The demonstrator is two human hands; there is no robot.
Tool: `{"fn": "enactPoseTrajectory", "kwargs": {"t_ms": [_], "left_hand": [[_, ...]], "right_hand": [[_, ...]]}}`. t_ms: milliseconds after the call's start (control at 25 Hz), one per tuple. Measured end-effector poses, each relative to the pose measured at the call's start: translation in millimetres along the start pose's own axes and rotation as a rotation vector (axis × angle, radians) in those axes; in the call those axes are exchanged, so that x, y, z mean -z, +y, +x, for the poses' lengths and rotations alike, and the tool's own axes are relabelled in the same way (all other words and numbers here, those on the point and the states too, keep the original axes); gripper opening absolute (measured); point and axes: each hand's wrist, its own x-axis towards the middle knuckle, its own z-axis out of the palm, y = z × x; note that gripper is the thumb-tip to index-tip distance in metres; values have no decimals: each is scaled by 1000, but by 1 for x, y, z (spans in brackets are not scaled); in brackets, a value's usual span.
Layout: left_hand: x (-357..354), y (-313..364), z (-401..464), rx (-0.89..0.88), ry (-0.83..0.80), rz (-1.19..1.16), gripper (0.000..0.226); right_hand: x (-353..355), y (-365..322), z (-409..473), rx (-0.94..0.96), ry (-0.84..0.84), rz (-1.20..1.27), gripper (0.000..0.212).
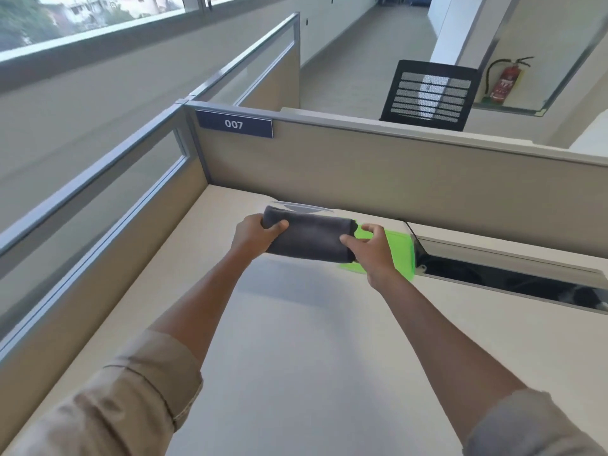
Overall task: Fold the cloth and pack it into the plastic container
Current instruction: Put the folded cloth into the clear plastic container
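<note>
Head view showed both hands out over the worktop (296, 340), holding the cloth (311, 238) between them, lifted clear of the surface. The cloth was dark grey and already folded into a thick, compact bundle, long from left to right. The left hand (255, 236) gripped its left end, thumb across the front and fingers wrapped behind. The right hand (373, 250) pinched the right end, thumb on the front face, fingers (371, 229) curled over the top edge. Both were closed firmly on the bundle.

Just behind and to the right of the bundle lay something bright green (399, 255), partly hidden by the right hand; it looked like the container or its lid, but which one could not be told. A thin clear edge (306, 207) showed behind the cloth near the partition (394, 172), possibly part of the container too.

The cloth appeared soft, light and thick, likely to spring open or sag in the middle if either end was let go. Holding both ends with the folded layers squeezed together seemed the safest grip while lowering it in
</note>
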Motion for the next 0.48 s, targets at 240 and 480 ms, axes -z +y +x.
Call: {"fn": "enactPoseTrajectory", "kwargs": {"t_ms": [240,480], "left_hand": [[-2,2,72,-4,111,325,46],[-20,-17,98,-71,128,564,45]], "right_hand": [[-46,-24,62,120,24,-319,60],[-64,-13,95,249,-51,-665,55]]}}
